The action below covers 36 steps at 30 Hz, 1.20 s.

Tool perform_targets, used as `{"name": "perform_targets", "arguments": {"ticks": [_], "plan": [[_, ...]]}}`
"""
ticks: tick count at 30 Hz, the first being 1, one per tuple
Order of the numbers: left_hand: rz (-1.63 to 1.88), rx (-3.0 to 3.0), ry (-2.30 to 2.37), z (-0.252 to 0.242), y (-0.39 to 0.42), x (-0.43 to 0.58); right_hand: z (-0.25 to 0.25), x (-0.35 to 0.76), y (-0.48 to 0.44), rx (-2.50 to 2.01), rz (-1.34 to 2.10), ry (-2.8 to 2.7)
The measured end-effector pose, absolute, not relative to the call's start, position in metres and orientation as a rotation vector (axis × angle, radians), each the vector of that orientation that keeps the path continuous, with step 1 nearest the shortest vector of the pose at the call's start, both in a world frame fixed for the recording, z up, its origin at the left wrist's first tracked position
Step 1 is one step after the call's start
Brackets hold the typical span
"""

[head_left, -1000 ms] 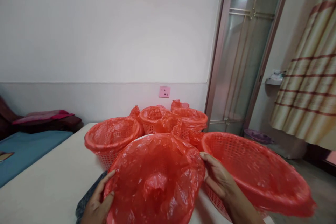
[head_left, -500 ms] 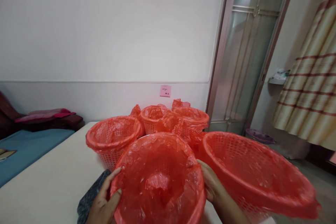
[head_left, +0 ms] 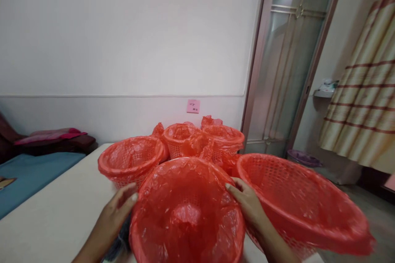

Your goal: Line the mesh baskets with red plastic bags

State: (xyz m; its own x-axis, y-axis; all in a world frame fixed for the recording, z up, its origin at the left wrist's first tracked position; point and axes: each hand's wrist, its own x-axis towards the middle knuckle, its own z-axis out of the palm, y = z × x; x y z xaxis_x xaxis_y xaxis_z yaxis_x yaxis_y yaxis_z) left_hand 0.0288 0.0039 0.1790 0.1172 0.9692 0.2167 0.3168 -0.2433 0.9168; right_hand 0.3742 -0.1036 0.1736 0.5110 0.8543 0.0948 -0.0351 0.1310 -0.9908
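At the far left of the frame a pink cloth (head_left: 61, 133) lies on a dark red seat (head_left: 77, 144), with a blue sheet (head_left: 37, 172) below it. From there the white bench (head_left: 52, 218) spreads across the lower left.

Left of center stands 1 basket (head_left: 121, 172) with a red plastic liner over its rim. Below it, at the lower left of center, the left grip (head_left: 115, 209) is half open: its fingers curl loosely, and the thumb reaches toward the left rim of the front basket (head_left: 239, 236). It is clamped on nothing; whether the thumb tip touches the rim, I cannot tell. A dark cloth (head_left: 120, 240), partly hidden, lies under that wrist.

The front basket fills the bottom center, its mouth facing the camera and its red liner (head_left: 185, 178) spread inside and over the rim. Above it, mid-frame, 2 lined baskets (head_left: 175, 150) stand near the wall, under a pink note (head_left: 193, 106).

Right of center, the right grip (head_left: 249, 203) is closed on the front basket's right rim, the thumb lying over the liner on the inner side; its other fingers are partly hidden. Just beside it, a large lined basket (head_left: 311, 230) reaches across the lower right. Farther right are a glass door (head_left: 290, 74) and a striped curtain (head_left: 361, 102).
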Motion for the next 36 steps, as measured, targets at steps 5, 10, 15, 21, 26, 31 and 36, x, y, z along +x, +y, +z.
{"name": "perform_targets", "arguments": {"ticks": [5, 10, 15, 21, 26, 31, 36], "plan": [[0.953, 2.444, 1.157, 0.241, 0.041, 0.081, 0.182, 0.367, -0.105, -1.291, 0.766, -0.871], [0.648, 2.71, 0.961, 0.257, 0.061, 0.146, 0.186, 0.364, -0.109, -1.336, 0.701, -0.913], [0.544, 2.719, 0.933, 0.256, 0.064, 0.163, 0.181, 0.367, -0.113, -1.357, 0.661, -0.924], [0.303, 2.326, 0.972, 0.272, 0.056, 0.16, 0.177, 0.372, -0.113, -1.355, 0.674, -0.947], [0.045, 1.788, 0.823, 0.281, 0.053, 0.155, 0.181, 0.371, -0.114, -1.366, 0.679, -0.965], [0.036, 1.552, 0.877, 0.271, 0.061, 0.149, 0.18, 0.37, -0.115, -1.361, 0.67, -0.955], [0.045, 1.395, 0.768, 0.272, 0.071, 0.146, 0.179, 0.37, -0.113, -1.403, 0.668, -0.971]]}}
